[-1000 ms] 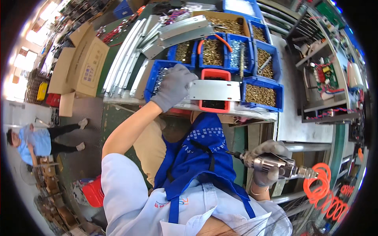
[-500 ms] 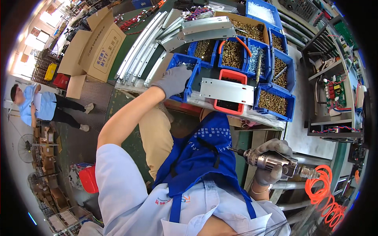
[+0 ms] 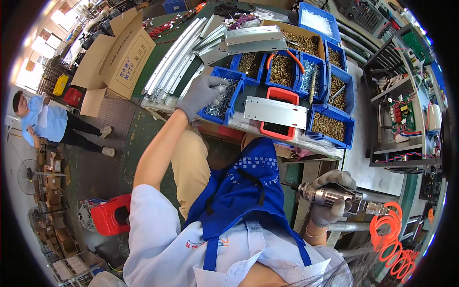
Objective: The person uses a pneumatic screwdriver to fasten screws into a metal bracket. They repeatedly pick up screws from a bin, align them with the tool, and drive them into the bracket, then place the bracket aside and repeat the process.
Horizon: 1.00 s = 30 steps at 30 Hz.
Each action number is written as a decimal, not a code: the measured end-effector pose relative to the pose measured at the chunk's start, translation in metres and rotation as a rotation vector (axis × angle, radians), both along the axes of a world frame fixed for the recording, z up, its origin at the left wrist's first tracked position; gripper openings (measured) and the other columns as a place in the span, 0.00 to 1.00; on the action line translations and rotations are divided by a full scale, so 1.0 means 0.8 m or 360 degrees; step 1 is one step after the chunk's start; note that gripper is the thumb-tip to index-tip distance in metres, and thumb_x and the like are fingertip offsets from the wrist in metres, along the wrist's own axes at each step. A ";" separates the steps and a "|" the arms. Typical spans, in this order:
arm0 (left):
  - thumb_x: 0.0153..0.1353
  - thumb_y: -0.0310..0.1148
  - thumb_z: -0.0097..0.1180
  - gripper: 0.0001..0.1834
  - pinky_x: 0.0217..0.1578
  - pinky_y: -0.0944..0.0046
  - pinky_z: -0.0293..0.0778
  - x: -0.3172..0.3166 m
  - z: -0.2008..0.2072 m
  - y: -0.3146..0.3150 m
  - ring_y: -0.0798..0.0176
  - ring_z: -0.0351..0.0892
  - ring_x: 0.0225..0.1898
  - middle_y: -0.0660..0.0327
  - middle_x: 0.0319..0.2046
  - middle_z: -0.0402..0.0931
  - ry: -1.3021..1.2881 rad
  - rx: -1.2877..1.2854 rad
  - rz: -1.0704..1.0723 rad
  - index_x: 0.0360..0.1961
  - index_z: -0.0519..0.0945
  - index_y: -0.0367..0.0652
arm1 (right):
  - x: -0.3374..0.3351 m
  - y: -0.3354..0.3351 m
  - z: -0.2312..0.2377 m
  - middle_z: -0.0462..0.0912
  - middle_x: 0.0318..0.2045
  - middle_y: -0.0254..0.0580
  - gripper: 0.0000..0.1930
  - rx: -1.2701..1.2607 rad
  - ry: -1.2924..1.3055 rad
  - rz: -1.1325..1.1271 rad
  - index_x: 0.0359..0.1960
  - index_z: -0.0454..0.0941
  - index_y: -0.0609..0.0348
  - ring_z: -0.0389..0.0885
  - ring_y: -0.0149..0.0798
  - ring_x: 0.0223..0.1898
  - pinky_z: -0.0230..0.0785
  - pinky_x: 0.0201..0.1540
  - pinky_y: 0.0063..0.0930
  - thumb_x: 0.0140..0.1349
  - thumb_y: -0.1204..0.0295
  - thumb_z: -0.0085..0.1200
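Note:
My left hand (image 3: 200, 95), in a grey glove, is at the left side of a blue bin (image 3: 228, 115) of small silvery screws (image 3: 217, 109). Its fingers are curled together over the bin's contents; what they pinch is too small to make out. In my gloved right hand (image 3: 330, 215) is a metal air screwdriver (image 3: 327, 197), held low at the right with its bit pointing left toward my blue apron. An orange coiled hose (image 3: 389, 229) runs from its rear end. A flat silvery plate (image 3: 275, 111) with holes lies across a red bin (image 3: 264, 128) of dark screws.
More blue bins of brass-coloured fasteners (image 3: 327, 125) crowd the bench. Long metal strips (image 3: 169, 60) lie at the left, by an open cardboard box (image 3: 122, 62). An open equipment chassis (image 3: 406, 110) stands at right. Another person (image 3: 52, 119) stands far left.
My left hand has drawn back leftward from deeper in the blue screw bin, uncovering more of the screws. My right hand and the air screwdriver have hardly moved.

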<state>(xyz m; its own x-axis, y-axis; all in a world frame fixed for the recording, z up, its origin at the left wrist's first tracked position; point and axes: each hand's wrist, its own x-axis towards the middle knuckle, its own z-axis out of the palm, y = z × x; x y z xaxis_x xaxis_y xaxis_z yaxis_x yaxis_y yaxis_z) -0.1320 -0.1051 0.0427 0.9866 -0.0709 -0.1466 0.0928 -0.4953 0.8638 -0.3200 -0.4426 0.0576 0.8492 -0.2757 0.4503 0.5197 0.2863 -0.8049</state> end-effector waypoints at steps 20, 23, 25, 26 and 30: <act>0.64 0.24 0.45 0.11 0.27 0.69 0.82 -0.012 -0.042 -0.014 0.51 0.82 0.42 0.44 0.43 0.78 0.0719 -0.2502 -0.0005 0.44 0.75 0.31 | 0.026 0.003 0.018 0.73 0.33 0.47 0.27 -0.0044 -0.0054 0.0136 0.48 0.71 0.62 0.75 0.39 0.29 0.72 0.27 0.29 0.56 0.52 0.53; 0.65 0.22 0.44 0.14 0.29 0.73 0.81 -0.023 -0.042 -0.045 0.54 0.82 0.44 0.47 0.46 0.77 0.0577 -0.2277 0.0013 0.50 0.74 0.32 | 0.037 0.001 0.031 0.74 0.31 0.48 0.29 -0.0027 -0.0097 0.0127 0.50 0.72 0.61 0.75 0.39 0.28 0.72 0.27 0.29 0.55 0.50 0.53; 0.66 0.26 0.46 0.15 0.28 0.75 0.81 -0.030 -0.037 -0.066 0.57 0.83 0.40 0.48 0.44 0.78 0.0583 -0.2249 -0.0105 0.52 0.72 0.33 | 0.046 -0.004 0.037 0.73 0.32 0.48 0.29 0.0020 -0.0154 0.0051 0.45 0.70 0.63 0.77 0.43 0.28 0.76 0.27 0.35 0.53 0.50 0.60; 0.67 0.27 0.46 0.15 0.28 0.76 0.81 -0.031 -0.042 -0.076 0.58 0.83 0.39 0.49 0.44 0.79 0.0619 -0.2268 -0.0185 0.52 0.72 0.34 | 0.052 -0.007 0.037 0.72 0.32 0.47 0.29 0.0021 -0.0220 0.0008 0.46 0.71 0.62 0.77 0.43 0.29 0.76 0.28 0.35 0.54 0.50 0.60; 0.67 0.31 0.48 0.15 0.27 0.76 0.81 -0.037 -0.044 -0.115 0.60 0.83 0.38 0.50 0.41 0.79 0.0650 -0.2200 -0.0194 0.52 0.73 0.35 | 0.074 -0.016 0.046 0.72 0.33 0.47 0.28 0.0019 -0.0435 -0.0016 0.48 0.72 0.61 0.77 0.43 0.31 0.75 0.30 0.33 0.55 0.50 0.57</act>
